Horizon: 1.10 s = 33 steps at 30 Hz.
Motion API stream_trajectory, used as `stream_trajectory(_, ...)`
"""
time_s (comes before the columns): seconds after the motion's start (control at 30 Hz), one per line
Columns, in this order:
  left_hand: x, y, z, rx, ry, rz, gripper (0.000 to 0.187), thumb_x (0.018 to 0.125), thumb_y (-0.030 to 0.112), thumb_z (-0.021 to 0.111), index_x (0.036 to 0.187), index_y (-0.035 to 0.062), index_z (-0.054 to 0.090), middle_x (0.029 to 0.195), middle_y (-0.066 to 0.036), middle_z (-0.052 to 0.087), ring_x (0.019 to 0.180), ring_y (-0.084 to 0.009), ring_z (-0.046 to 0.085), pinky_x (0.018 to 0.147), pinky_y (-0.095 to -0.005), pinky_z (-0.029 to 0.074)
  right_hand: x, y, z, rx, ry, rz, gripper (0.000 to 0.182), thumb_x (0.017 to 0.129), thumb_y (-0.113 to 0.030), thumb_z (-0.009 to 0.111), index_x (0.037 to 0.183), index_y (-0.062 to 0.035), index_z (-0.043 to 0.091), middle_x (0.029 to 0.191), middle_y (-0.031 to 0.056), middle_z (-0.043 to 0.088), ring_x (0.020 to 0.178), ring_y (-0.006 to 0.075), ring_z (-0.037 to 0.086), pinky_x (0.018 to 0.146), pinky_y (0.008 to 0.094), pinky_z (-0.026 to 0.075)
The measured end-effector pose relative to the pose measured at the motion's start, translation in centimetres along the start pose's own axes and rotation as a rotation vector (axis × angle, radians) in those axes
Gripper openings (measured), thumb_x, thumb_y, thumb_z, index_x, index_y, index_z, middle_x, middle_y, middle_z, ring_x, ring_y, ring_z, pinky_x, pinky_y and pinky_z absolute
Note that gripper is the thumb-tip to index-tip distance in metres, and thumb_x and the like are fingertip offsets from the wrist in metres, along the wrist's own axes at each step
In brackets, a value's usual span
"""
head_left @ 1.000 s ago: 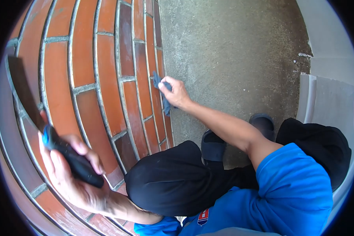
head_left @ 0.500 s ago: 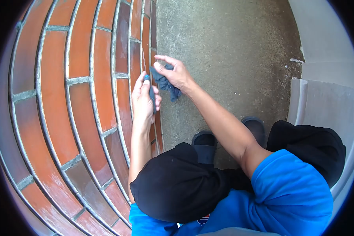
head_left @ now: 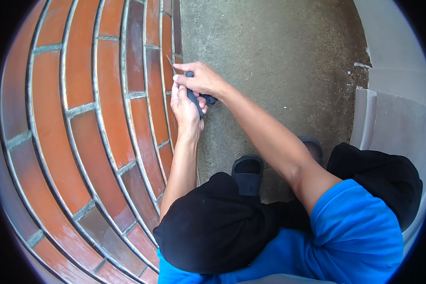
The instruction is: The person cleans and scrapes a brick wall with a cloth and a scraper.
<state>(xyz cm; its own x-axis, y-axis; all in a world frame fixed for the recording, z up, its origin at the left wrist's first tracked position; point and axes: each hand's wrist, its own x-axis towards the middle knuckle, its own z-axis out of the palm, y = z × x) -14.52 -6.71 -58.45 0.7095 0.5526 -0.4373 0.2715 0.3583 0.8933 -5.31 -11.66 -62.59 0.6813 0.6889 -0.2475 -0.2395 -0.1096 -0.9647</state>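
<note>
My left hand (head_left: 185, 108) is closed around the dark blue handle (head_left: 194, 102) of a slim tool. The tool's thin, pointed metal end (head_left: 170, 63) sticks out beyond my fingers, close to the brick wall. My right hand (head_left: 197, 79) is closed on a dark blue cloth (head_left: 210, 99), with its fingertips at the base of the metal end. Most of the cloth is hidden behind my hands. Both hands meet beside the foot of the brick wall (head_left: 111, 128).
Grey joints divide the orange and brown bricks along my left. Concrete floor (head_left: 270, 61) lies ahead, bordered by a pale wall (head_left: 402, 113) on the right. My feet wear dark sandals (head_left: 247, 175), and my black-clad knees (head_left: 213, 227) are bent close below the hands.
My right hand has brought the cloth left onto the tool and now overlaps my left hand. My left hand has shifted slightly right. The view has turned a little.
</note>
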Motion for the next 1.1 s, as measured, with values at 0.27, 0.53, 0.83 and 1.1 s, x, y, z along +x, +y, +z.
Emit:
stream_trajectory(0.27,2.0,-0.8,0.2,-0.008,-0.001,0.091,0.023,0.103,0.022,0.032,0.114,0.0072,0.045,0.071,-0.004,0.048,0.045,-0.01,0.045,0.035,-0.0228,0.037,2.2,0.1,-0.1,-0.111,0.019,-0.007,0.056,0.086,-0.025,0.061,0.138,-0.0093,0.052,0.062,0.0071,0.063,0.047,0.0117,0.054,0.054,0.0293,0.05)
stream_trajectory(0.53,2.5,-1.5,0.7,-0.022,0.038,0.142,0.031,0.103,0.023,0.031,0.126,0.0052,0.044,0.066,-0.002,0.047,0.043,-0.0097,0.044,0.035,-0.0228,0.036,2.3,0.0,-0.3,-0.077,-0.024,-0.011,0.052,0.09,-0.025,0.055,0.14,-0.0113,0.049,0.07,0.0138,0.067,0.047,0.0185,0.059,0.053,0.0323,0.051)
stream_trajectory(0.83,2.2,-2.5,1.9,0.046,0.086,0.202,0.035,0.104,0.022,0.03,0.13,0.0031,0.042,0.061,-0.002,0.046,0.043,-0.0082,0.043,0.035,-0.0228,0.036,2.3,0.8,-1.0,-0.019,-0.097,-0.024,0.051,0.09,-0.03,0.054,0.137,-0.0101,0.051,0.075,0.0209,0.067,0.055,0.026,0.064,0.061,0.0372,0.054)
stream_trajectory(1.1,3.0,-3.3,2.3,0.115,0.094,0.248,0.035,0.104,0.022,0.03,0.132,0.0038,0.042,0.059,-0.002,0.047,0.043,-0.0081,0.043,0.036,-0.0234,0.035,2.1,0.7,-2.0,0.061,-0.179,0.037,0.054,0.09,-0.03,0.052,0.139,-0.0079,0.048,0.08,0.0228,0.067,0.069,0.0271,0.068,0.07,0.038,0.054)
